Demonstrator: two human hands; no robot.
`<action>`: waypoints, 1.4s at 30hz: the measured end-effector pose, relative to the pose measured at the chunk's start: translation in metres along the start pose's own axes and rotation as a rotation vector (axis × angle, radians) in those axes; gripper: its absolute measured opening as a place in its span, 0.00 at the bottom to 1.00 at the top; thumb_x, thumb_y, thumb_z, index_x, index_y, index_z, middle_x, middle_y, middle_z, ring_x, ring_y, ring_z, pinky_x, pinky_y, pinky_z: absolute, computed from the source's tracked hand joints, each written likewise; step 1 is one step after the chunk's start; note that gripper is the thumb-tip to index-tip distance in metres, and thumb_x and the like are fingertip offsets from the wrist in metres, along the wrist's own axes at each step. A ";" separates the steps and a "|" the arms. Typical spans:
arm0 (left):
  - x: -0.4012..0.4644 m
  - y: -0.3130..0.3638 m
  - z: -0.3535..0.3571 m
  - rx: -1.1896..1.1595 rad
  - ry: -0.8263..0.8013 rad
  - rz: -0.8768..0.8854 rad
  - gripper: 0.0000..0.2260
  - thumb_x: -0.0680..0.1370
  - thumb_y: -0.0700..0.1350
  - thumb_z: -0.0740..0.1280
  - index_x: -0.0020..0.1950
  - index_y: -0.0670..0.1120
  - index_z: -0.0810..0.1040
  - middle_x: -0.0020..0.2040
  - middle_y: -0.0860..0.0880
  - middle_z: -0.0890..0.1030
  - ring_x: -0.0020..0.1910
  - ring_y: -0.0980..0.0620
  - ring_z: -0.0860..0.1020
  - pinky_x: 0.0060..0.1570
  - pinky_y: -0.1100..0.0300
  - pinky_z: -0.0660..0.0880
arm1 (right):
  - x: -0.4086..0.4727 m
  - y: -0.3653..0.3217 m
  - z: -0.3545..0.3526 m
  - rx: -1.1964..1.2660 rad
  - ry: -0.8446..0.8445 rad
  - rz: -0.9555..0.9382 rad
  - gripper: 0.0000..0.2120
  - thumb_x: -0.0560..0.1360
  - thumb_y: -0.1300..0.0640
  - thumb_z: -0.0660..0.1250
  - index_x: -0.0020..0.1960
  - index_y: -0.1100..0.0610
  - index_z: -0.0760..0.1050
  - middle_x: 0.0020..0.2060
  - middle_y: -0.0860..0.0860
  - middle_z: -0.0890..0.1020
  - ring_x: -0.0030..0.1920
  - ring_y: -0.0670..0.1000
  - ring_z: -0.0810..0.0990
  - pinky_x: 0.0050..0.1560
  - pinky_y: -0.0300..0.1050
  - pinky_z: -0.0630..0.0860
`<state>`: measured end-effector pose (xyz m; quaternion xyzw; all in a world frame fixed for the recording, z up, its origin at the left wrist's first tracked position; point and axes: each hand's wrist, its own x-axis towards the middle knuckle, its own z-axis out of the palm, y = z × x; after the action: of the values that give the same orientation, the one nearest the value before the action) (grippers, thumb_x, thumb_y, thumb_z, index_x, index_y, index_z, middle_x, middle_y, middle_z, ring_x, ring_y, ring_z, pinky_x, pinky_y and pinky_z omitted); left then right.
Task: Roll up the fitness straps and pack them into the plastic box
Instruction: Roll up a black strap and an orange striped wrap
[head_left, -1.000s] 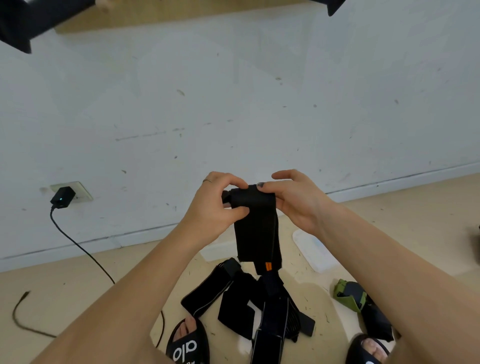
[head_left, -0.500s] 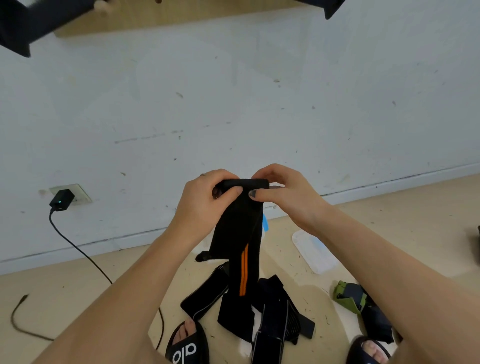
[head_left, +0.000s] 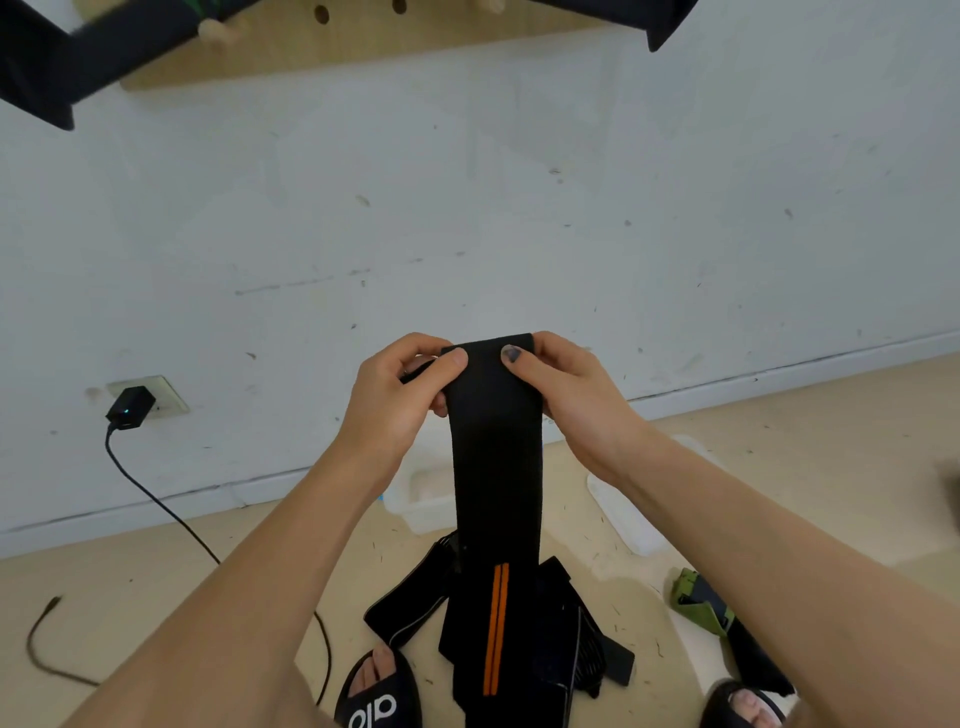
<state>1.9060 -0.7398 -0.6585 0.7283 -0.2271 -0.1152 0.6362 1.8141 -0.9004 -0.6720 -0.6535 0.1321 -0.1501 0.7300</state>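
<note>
both hands (head_left: 400, 400) (head_left: 566, 395) pinch strap (head_left: 496, 467) top edge; box (head_left: 421, 499) probably below.

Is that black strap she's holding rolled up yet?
Mostly unrolled: the black strap hangs long from both hands, only its top end is turned over.

The wide black woven-cloth strap with two orange stripes (head_left: 493, 467) looks matt and slightly ribbed. The translucent plastic box (head_left: 421, 499) and its flat translucent plastic lid (head_left: 623, 514) look smooth and cloudy. The pale wooden pegboard (head_left: 363, 41) is matt; the white painted wall (head_left: 571, 208) is scuffed. The black slide sandal (head_left: 379, 699) looks rubbery and smooth.
</note>
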 end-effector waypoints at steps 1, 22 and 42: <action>0.000 0.000 -0.001 0.006 -0.009 0.002 0.04 0.80 0.44 0.71 0.51 0.44 0.83 0.36 0.49 0.79 0.34 0.52 0.75 0.45 0.53 0.76 | 0.001 0.001 0.001 0.008 0.008 0.021 0.09 0.84 0.54 0.65 0.55 0.59 0.80 0.46 0.50 0.85 0.46 0.46 0.84 0.49 0.41 0.80; -0.004 0.007 -0.006 -0.041 0.099 0.092 0.03 0.82 0.39 0.67 0.48 0.42 0.79 0.35 0.38 0.78 0.31 0.52 0.72 0.42 0.58 0.72 | 0.004 0.002 0.005 0.022 0.102 0.026 0.10 0.83 0.52 0.67 0.58 0.57 0.80 0.54 0.56 0.86 0.56 0.56 0.85 0.58 0.51 0.82; -0.005 0.003 0.010 0.147 0.016 0.196 0.06 0.81 0.40 0.69 0.51 0.51 0.81 0.34 0.46 0.69 0.35 0.52 0.69 0.40 0.56 0.71 | -0.002 0.000 0.006 0.036 0.085 0.032 0.10 0.84 0.53 0.64 0.59 0.58 0.78 0.56 0.59 0.85 0.58 0.59 0.84 0.63 0.59 0.80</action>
<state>1.8965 -0.7461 -0.6578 0.7481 -0.2999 -0.0298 0.5912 1.8145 -0.8941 -0.6709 -0.6311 0.1706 -0.1684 0.7377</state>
